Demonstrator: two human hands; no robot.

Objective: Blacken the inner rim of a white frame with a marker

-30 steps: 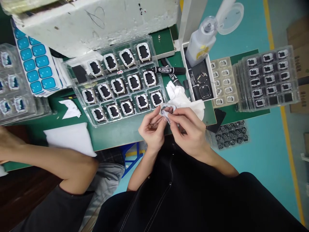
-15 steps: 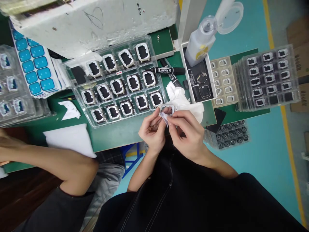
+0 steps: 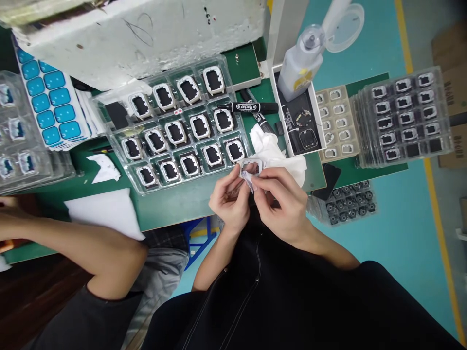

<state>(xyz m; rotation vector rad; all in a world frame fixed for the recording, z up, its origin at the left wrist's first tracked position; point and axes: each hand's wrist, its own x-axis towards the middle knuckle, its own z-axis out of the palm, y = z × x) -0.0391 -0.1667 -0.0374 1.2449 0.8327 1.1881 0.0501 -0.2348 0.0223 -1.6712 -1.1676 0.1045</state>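
Note:
Between my two hands is a small silvery watch case frame [image 3: 257,164], held up just off the table's front edge. My left hand [image 3: 230,200] pinches its left side with thumb and fingers. Pressed against the frame's lower edge is a crumpled whitish wipe [image 3: 248,178], gripped in the closed fingertips of my right hand [image 3: 282,201]. Behind my hands lies a clear plastic tray [image 3: 153,188] with several similar frames in its pockets. Just past my right fingers is a heap of white tissue [image 3: 270,148].
A black marker [image 3: 257,107] lies partly across the tray. A dispenser bottle [image 3: 301,65] stands in an open white box [image 3: 322,141]. Stacked trays [image 3: 404,116] sit at the right, blue sticker sheets [image 3: 45,104] at the left. A co-worker's arm [image 3: 80,238] rests at lower left.
The wipe has shifted slightly along the frame's lower edge, and the frame has tilted a little. Both hands stay nearly in place; the whole view has moved slightly.

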